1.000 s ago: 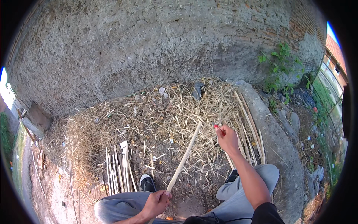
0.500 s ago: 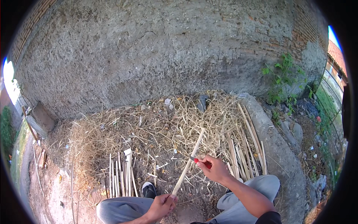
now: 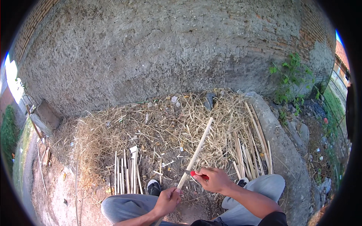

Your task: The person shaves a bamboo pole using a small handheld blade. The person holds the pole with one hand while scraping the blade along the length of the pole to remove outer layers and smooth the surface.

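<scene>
Plainly, our left hand (image 3: pixel 168 200) clasps one pale strip (image 3: pixel 199 147), our right hand (image 3: pixel 212 180) one red-handled knife (image 3: pixel 193 173); two stick piles (image 3: pixel 133 169) lie ahead.

The left hand (image 3: pixel 168 199) is closed in a grip, and the left forearm (image 3: pixel 142 219) comes from the lower edge, slanting up to the right. The right hand (image 3: pixel 212 180) is also closed, a little farther from the body, with fingers toward the left. The right forearm (image 3: pixel 250 198) slants up leftward, and both hands are near but apart.
</scene>
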{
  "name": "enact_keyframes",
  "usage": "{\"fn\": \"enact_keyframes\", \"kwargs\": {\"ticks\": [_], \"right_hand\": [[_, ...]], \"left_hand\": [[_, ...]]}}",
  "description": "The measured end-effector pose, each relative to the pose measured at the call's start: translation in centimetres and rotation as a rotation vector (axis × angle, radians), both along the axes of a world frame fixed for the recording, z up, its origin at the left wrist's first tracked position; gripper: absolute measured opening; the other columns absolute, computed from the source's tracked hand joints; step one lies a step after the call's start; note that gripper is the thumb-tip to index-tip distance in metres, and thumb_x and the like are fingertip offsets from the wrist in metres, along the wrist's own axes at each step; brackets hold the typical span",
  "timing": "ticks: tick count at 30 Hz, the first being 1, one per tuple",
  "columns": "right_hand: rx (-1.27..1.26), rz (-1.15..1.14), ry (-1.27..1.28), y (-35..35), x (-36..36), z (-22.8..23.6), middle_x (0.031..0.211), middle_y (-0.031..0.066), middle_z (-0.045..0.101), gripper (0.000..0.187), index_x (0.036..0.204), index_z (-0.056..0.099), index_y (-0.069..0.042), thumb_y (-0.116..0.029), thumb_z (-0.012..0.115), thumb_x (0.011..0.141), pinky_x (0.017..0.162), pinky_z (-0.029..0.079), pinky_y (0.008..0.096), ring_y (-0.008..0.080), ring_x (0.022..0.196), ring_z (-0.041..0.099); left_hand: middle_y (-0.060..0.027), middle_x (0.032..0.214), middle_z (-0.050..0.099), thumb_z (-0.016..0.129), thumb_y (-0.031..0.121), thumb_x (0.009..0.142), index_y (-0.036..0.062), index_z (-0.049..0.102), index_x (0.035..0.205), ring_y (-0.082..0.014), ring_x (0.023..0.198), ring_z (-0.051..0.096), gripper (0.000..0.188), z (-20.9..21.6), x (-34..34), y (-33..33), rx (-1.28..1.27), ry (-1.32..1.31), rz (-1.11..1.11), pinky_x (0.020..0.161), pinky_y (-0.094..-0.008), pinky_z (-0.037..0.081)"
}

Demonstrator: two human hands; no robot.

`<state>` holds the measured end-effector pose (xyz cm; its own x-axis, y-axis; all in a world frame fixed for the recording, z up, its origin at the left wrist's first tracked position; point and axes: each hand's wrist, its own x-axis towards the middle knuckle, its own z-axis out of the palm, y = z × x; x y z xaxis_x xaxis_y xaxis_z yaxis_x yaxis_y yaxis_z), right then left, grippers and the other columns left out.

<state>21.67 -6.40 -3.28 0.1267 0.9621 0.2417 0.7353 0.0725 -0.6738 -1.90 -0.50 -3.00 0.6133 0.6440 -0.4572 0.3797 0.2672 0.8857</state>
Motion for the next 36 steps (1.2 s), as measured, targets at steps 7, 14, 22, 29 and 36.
{"fn": "enact_keyframes", "kwargs": {"ticks": [7,14,22,29,36], "right_hand": [[0.054,-0.077,-0.113,0.2,0.4,-0.7,0.083,0.0075,0.073,0.023,0.085,0.068,-0.009,-0.03,0.07,0.09,0.054,0.055,0.0372,0.0274,0.065,0.07],[0.176,-0.1,-0.104,0.7,1.0,-1.7,0.074,0.007,0.072,0.024,0.09,0.069,-0.013,-0.037,0.063,0.095,0.04,0.048,0.0359,0.0237,0.052,0.065],[0.213,-0.158,-0.134,2.0,2.8,-2.7,0.071,0.0066,0.07,0.022,0.086,0.067,-0.012,-0.032,0.064,0.094,0.035,0.041,0.0345,0.0191,0.045,0.058],[-0.058,-0.413,-0.07,2.7,8.9,-1.5,0.069,0.0079,0.069,0.02,0.085,0.066,-0.01,-0.028,0.064,0.092,0.05,0.05,0.0389,0.0277,0.057,0.067],[-0.097,-0.54,-0.023,3.4,11.0,-2.4,0.068,0.012,0.067,0.024,0.086,0.066,-0.008,-0.031,0.066,0.091,0.061,0.05,0.045,0.0339,0.064,0.066]], "left_hand": [[-0.0029,0.065,0.055,0.045,0.021,0.104,-0.0039,0.06,0.101,-0.0082,0.056,0.049,0.029,-0.9,0.0,-0.5,0.27,0.051,-0.071,0.054,-0.0282,0.043],[-0.0049,0.066,0.057,0.045,0.021,0.104,-0.0031,0.06,0.1,-0.0104,0.059,0.054,0.029,0.2,0.0,-0.8,0.304,0.053,-0.073,0.056,-0.0293,0.046],[-0.0062,0.066,0.058,0.047,0.022,0.103,-0.0018,0.062,0.101,-0.0119,0.058,0.054,0.028,-0.1,-0.4,-0.5,0.386,0.128,-0.114,0.057,-0.0319,0.046],[-0.0076,0.066,0.058,0.049,0.023,0.103,-0.0021,0.063,0.098,-0.0118,0.059,0.055,0.029,-0.6,-1.5,-2.5,0.359,0.152,-0.196,0.056,-0.0334,0.047],[-0.01,0.062,0.053,0.051,0.021,0.101,0.0006,0.061,0.09,-0.0162,0.056,0.05,0.026,0.3,-1.4,-3.0,0.55,0.029,-0.122,0.052,-0.036,0.042]]}}
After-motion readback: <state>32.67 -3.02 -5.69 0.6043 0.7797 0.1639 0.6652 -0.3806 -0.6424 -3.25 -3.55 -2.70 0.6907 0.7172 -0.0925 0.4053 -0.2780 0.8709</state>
